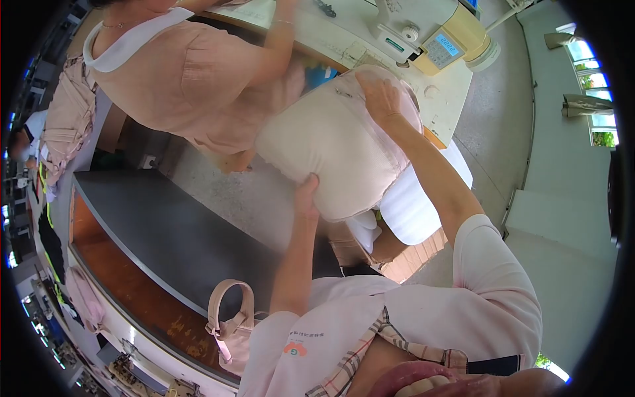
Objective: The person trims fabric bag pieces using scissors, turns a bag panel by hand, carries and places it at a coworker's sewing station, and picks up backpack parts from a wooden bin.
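Note:
A cream, stuffed, cushion-shaped fabric piece (311, 132) hangs tilted in front of me, with a pinkish band along its right side. My left hand (306, 192) grips its near left edge, thumb on the upper face and fingers hidden beneath. On the far right part, my right hand (380, 96) holds the banded side with bent fingers; their tips are hard to make out. The far end of the piece overlaps the edge of the sewing table (436, 99). Just beyond it stands a sewing machine (423, 33) with a lit display.
A co-worker in a pink top (192, 79) sits close on the left. White padded pieces (413, 205) and a cardboard box (417, 255) are below my right arm. A dark grey panel (178, 212) runs along my left, with a pink bag (231, 331) near my body.

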A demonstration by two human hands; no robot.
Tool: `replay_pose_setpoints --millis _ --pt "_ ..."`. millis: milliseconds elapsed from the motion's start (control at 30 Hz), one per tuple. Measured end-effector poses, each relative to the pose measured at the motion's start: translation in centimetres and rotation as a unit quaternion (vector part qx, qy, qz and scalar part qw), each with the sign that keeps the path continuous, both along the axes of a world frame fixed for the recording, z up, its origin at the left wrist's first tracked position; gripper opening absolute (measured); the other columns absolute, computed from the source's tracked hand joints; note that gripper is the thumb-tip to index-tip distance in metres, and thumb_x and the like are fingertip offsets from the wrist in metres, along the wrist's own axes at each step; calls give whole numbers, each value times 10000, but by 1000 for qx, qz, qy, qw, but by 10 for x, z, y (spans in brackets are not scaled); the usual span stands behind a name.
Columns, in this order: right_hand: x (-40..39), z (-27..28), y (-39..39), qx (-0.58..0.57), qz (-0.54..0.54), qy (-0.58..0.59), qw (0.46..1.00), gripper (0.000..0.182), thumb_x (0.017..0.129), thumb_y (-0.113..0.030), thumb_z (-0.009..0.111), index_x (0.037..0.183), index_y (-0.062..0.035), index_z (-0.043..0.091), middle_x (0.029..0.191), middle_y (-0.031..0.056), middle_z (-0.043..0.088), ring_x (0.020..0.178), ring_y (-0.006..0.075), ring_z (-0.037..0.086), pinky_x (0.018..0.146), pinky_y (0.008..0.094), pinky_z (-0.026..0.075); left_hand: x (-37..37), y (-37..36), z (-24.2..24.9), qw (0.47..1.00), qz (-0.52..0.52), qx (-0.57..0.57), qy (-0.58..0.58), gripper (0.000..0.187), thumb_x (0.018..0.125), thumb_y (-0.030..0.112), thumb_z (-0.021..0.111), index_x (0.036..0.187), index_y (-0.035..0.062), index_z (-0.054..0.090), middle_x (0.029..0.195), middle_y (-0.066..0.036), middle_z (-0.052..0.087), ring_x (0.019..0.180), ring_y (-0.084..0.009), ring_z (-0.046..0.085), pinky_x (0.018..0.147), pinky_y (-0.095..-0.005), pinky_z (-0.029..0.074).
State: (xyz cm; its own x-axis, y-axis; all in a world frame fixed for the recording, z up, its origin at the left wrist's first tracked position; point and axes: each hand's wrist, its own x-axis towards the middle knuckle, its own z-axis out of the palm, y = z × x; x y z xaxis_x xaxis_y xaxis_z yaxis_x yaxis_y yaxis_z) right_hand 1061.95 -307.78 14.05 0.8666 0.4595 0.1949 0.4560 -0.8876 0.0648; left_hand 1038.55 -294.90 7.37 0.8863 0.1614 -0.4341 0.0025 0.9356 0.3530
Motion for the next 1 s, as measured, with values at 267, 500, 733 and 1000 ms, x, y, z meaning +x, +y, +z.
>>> replay_pose_setpoints --millis 267,500,733,1000 --pt "14 -4 6 -42 -31 40 998 368 813 -146 454 1166 -248 444 799 123 617 776 292 588 604 380 485 0 0 -1 998 1 -31 -56 374 784 109 611 1136 40 506 1107 -92 566 1000 -232 554 864 -388 469" --pt "19 4 -12 11 -94 18 995 446 794 -87 428 1205 -259 444 750 149 606 735 326 592 630 423 467 0 -2 -6 999 9 -32 -28 376 785 109 609 1139 39 504 1107 -91 566 1006 -232 551 869 -393 464" --pt "-12 21 -39 32 -29 34 999 474 767 -57 444 1203 -240 457 671 130 595 648 291 592 590 399 462 -5 -2 -8 996 -17 -76 -37 369 784 101 608 1134 40 507 1104 -91 568 1007 -237 551 871 -399 462" --pt "14 16 9 -54 -21 132 990 477 784 -63 447 1222 -253 428 731 97 615 679 267 604 569 377 461 -4 -8 0 997 10 -58 -39 403 785 81 588 1167 29 469 1117 -102 549 1014 -247 539 876 -397 453"
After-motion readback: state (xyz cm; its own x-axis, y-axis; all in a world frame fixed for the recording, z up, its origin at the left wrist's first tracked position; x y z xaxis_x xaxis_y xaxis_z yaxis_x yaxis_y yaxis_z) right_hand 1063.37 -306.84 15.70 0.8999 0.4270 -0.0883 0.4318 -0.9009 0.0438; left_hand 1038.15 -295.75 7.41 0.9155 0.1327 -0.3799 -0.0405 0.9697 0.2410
